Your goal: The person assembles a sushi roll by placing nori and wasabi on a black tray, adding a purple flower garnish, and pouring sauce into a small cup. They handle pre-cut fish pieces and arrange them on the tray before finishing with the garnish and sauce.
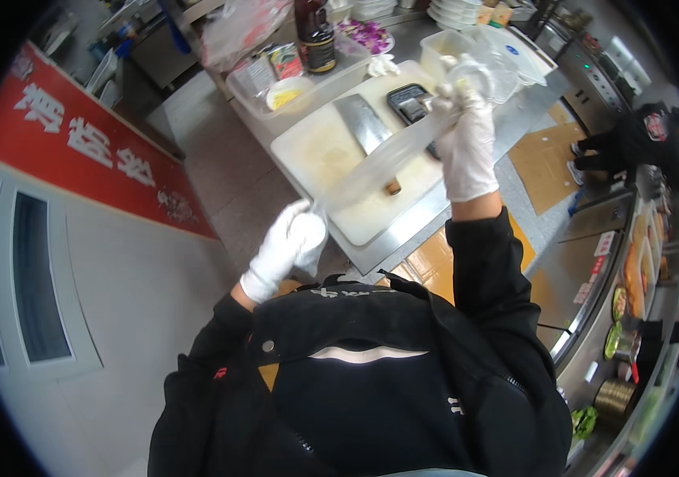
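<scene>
Both hands wear white gloves. A strip of clear plastic film (387,163) stretches between them, slanting over the white cutting board (307,147). My left hand (280,246) is wrapped round a white roll (308,233) at the strip's lower end, off the board's near left corner. Farther up and to the right, my right hand (466,131) is closed on the film's other end, by the clear plastic containers. A cleaver (359,119) lies on the board, its wooden handle (392,188) toward me, partly seen through the film. Beside it sits a small black device (408,102), partly covered.
A clear bin (264,115) left of the board holds packets and a bowl with yellow food (282,95). Behind stand a dark bottle (315,40), purple flowers (365,36) and stacked white bowls (450,14). At right, another person (641,139) bends near a counter.
</scene>
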Action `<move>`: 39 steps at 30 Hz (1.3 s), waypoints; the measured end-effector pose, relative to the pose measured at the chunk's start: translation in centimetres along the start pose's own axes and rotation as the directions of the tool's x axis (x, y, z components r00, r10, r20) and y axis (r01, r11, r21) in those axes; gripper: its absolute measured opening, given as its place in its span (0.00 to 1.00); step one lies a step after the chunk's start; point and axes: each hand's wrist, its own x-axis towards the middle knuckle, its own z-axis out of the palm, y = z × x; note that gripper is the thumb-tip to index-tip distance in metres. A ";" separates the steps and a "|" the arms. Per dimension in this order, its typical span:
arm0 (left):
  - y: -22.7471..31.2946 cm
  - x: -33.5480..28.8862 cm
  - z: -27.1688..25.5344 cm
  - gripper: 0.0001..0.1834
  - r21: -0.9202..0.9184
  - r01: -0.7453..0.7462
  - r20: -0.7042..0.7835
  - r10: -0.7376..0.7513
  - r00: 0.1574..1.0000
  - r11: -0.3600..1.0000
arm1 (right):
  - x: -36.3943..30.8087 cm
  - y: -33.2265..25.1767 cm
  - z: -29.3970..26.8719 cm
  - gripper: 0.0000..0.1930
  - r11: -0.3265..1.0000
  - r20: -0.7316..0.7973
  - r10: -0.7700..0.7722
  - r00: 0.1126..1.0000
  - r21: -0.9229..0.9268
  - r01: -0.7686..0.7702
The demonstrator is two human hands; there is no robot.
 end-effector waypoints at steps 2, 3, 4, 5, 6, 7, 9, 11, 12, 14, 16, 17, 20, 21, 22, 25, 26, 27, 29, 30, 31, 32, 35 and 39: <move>1.7 0.1 0.5 0.36 -0.285 -0.040 0.005 0.043 0.999 0.958 | -3.2 2.8 0.8 0.17 0.987 0.189 0.163 0.968 -0.018 -0.163; 2.9 0.0 0.7 0.40 -0.352 -0.096 0.051 0.121 0.991 0.931 | -5.0 4.0 1.2 0.19 0.973 0.285 0.229 0.931 -0.042 -0.226; 4.1 0.1 1.3 0.44 -0.340 -0.119 0.043 0.142 0.989 0.933 | -6.4 5.3 1.7 0.20 0.959 0.313 0.285 0.906 -0.081 -0.273; 5.3 -0.3 1.6 0.47 -0.260 -0.095 0.100 0.125 0.987 0.961 | -7.6 6.3 2.1 0.22 0.943 0.351 0.333 0.875 -0.111 -0.314; 6.4 -0.5 2.1 0.47 -0.289 -0.018 0.143 0.062 0.988 0.957 | -8.8 7.1 2.3 0.23 0.934 0.366 0.358 0.859 -0.119 -0.338; 7.3 -0.7 2.6 0.48 -0.379 -0.058 0.234 0.156 0.960 0.924 | -9.6 7.7 2.4 0.24 0.924 0.388 0.378 0.840 -0.112 -0.365; 8.4 -0.9 3.8 0.41 -0.404 0.038 0.209 0.052 0.977 0.914 | -10.0 8.5 2.1 0.23 0.951 0.340 0.296 0.893 -0.195 -0.241; 9.0 -0.6 4.3 0.37 -0.506 0.131 0.293 0.027 0.956 0.853 | -9.4 9.2 1.5 0.23 0.954 0.362 0.161 0.918 -0.296 -0.051; 8.9 -0.8 4.6 0.31 -0.555 0.175 0.346 0.035 0.938 0.813 | -9.0 9.5 1.2 0.23 0.948 0.367 0.097 0.925 -0.318 0.027; 8.7 0.6 4.5 0.27 -0.447 0.238 0.382 -0.057 0.922 0.862 | -8.1 10.1 0.6 0.21 0.904 0.378 0.051 0.924 -0.412 0.119; 8.4 2.6 3.8 0.26 -0.375 0.272 0.486 -0.061 0.872 0.886 | -7.2 10.6 0.1 0.21 0.846 0.406 -0.003 0.914 -0.486 0.218; 8.1 3.6 3.3 0.24 -0.336 0.294 0.544 -0.070 0.836 0.895 | -6.7 10.7 -0.2 0.20 0.787 0.436 -0.028 0.900 -0.546 0.289; 7.0 6.7 2.0 0.22 -0.272 0.273 0.632 -0.043 0.774 0.923 | -5.7 10.9 -0.2 0.18 0.847 0.270 0.125 0.955 -0.530 0.039; 6.8 7.7 0.9 0.20 -0.152 0.262 0.602 -0.121 0.789 0.953 | -5.3 10.9 0.0 0.17 0.899 0.233 0.214 0.949 -0.428 -0.098; 6.6 8.8 -0.3 0.19 -0.122 0.219 0.635 -0.094 0.767 0.968 | -4.8 11.1 0.4 0.15 0.916 0.232 0.133 0.964 -0.399 -0.031; 6.5 12.3 -4.6 0.16 -0.074 0.112 0.683 -0.032 0.730 0.991 | -2.4 12.5 2.7 0.15 0.975 0.054 0.146 0.988 -0.178 -0.135; 6.7 13.7 -6.4 0.15 -0.045 0.078 0.685 -0.026 0.728 0.996 | -1.4 13.4 3.9 0.16 0.986 0.045 0.097 0.994 -0.141 -0.090; 6.8 14.7 -8.1 0.15 -0.016 0.070 0.676 -0.041 0.736 0.997 | -0.4 14.2 5.0 0.17 0.984 -0.002 0.113 0.994 -0.136 -0.112; 7.2 16.1 -11.7 0.15 0.010 -0.032 0.656 0.017 0.754 0.999 | 1.4 15.8 7.5 0.18 0.981 -0.093 0.190 0.977 -0.025 -0.194; 7.6 16.8 -13.5 0.15 0.068 -0.098 0.645 0.031 0.763 0.993 | 2.2 16.8 8.8 0.20 0.986 -0.094 0.167 0.981 0.022 -0.165; 8.1 17.6 -15.3 0.15 0.147 -0.159 0.624 0.033 0.781 0.976 | 3.1 17.7 10.2 0.20 0.994 0.006 0.111 0.994 0.020 -0.111; 8.4 18.1 -17.1 0.16 0.210 -0.271 0.598 0.096 0.796 0.939 | 3.8 18.4 11.4 0.20 0.997 0.025 0.073 0.997 0.028 -0.074; 8.2 19.2 -21.4 0.17 0.218 -0.250 0.511 0.108 0.853 0.943 | 5.9 20.0 15.1 0.18 1.000 0.084 0.008 0.996 0.014 -0.009; 8.0 20.2 -27.5 0.14 0.502 -0.363 0.496 0.082 0.864 0.785 | 9.1 18.0 18.3 0.12 0.985 0.092 -0.161 0.983 -0.047 0.166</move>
